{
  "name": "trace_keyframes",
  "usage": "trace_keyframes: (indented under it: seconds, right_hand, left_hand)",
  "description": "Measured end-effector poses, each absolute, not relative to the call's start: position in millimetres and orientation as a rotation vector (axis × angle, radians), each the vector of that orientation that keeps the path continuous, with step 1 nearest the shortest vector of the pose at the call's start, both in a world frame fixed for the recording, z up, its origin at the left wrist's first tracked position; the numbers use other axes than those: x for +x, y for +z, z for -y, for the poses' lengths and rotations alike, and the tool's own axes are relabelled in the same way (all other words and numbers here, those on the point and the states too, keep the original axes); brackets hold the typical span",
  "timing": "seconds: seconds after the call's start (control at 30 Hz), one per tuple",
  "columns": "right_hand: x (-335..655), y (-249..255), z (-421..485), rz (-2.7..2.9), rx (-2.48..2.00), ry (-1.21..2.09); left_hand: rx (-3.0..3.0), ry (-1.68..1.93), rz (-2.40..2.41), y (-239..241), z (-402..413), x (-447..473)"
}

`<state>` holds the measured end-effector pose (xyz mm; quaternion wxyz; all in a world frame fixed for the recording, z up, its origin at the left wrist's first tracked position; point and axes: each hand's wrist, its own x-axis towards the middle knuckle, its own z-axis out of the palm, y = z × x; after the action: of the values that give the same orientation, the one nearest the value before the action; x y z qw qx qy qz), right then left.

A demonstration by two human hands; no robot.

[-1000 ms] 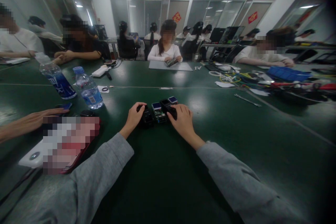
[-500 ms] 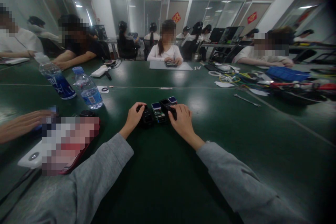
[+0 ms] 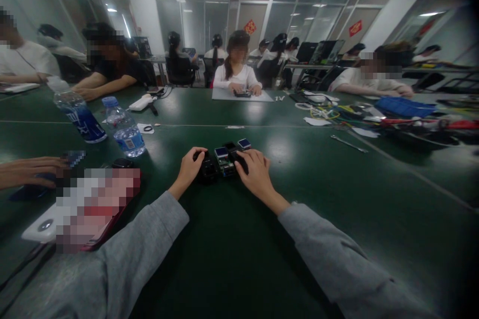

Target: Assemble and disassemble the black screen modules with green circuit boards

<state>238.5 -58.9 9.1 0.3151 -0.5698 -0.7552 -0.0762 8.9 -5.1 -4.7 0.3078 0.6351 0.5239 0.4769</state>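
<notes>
On the green desk (image 3: 224, 259), the left hand (image 3: 191, 163) grips a black casing (image 3: 208, 168) at nine o'clock of a small circuit board (image 3: 224, 163); toward two o'clock lie a second black casing (image 3: 233, 152), gripped by the right hand (image 3: 256, 167), and a small screen (image 3: 244, 143) just beyond.

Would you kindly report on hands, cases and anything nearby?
Left hand on left black case; right hand on right black case; green circuit board between them; bottles off to the left.
</notes>
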Motion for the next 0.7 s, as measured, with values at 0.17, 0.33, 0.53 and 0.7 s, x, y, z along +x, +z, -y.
trace_keyframes:
  seconds: [0.17,0.33,0.53,0.7]
  right_hand:
    - [238.4,9.1,60.1,2.035,-1.470,-0.191]
    - [238.3,9.3,60.8,2.027,-1.464,-0.181]
    - [237.7,11.5,62.7,2.008,-1.473,-0.182]
    - [238.0,13.6,64.2,2.015,-1.484,-0.149]
  left_hand:
    - [1.691,1.253,-1.368,-5.0,5.4,8.4]
    - [1.687,1.241,-1.361,-6.4,4.3,7.3]
    - [1.687,1.223,-1.381,-5.8,4.4,6.9]
    - [1.682,1.233,-1.358,-5.8,5.1,7.1]
